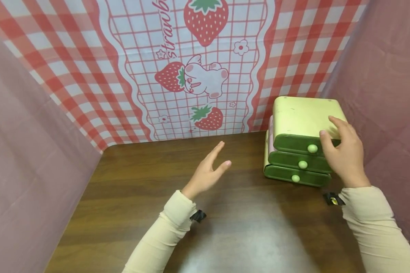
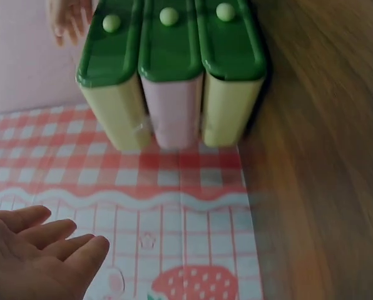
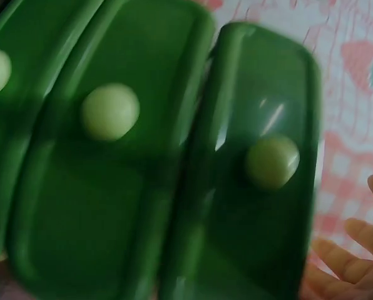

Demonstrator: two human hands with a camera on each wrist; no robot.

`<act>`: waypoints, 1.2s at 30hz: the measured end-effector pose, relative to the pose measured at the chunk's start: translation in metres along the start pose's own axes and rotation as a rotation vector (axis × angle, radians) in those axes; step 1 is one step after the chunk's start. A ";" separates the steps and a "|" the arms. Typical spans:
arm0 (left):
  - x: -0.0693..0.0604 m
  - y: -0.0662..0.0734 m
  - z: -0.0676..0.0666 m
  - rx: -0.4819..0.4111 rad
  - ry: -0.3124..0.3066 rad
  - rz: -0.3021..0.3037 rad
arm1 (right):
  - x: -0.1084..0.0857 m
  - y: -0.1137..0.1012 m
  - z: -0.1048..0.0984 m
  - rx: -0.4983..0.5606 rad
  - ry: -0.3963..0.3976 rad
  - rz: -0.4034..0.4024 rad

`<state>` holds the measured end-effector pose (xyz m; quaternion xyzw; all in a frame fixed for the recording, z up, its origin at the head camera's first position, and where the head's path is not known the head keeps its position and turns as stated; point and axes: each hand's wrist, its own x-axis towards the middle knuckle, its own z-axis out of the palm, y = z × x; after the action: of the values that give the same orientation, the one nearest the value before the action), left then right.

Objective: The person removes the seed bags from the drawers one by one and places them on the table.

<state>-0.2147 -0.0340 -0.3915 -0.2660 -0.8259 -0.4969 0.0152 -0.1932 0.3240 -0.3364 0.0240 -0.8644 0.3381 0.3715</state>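
Observation:
A small three-drawer box (image 1: pixel 305 115) stands at the back right of the table, with a pale yellow top and dark green drawer fronts. Each front carries a round pale green knob (image 1: pixel 303 165), and all three drawers look closed. My right hand (image 1: pixel 348 155) is at the box's right front edge, thumb and fingers spread; whether it touches the box I cannot tell. Over the middle of the table my left hand (image 1: pixel 205 176) hangs with straight fingers and holds nothing. The left wrist view shows the drawer fronts (image 2: pixel 171 50) beyond that hand; the right wrist view shows the knobs (image 3: pixel 110 112) close up.
The brown wooden table (image 1: pixel 130 212) meets a red-checked strawberry cloth (image 1: pixel 205 76) hung at the back. Pink cloth walls (image 1: pixel 393 94) rise on the left and right, the right one close beside the box.

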 end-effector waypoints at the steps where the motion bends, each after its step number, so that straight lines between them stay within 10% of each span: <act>1: 0.002 0.002 0.003 -0.011 -0.018 0.010 | 0.000 0.005 -0.002 -0.004 0.010 0.027; 13: 0.032 0.020 0.053 -0.095 -0.181 0.069 | -0.009 0.045 -0.015 0.009 0.018 0.375; 26: 0.065 0.028 0.088 -0.236 -0.240 -0.060 | -0.018 0.064 -0.023 0.146 -0.071 0.609; 36: 0.073 0.036 0.106 -0.266 -0.260 -0.086 | -0.025 0.074 -0.022 0.516 -0.076 0.741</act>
<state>-0.2358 0.0982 -0.3944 -0.2922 -0.7585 -0.5634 -0.1481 -0.1834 0.3888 -0.3838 -0.1829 -0.7151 0.6516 0.1752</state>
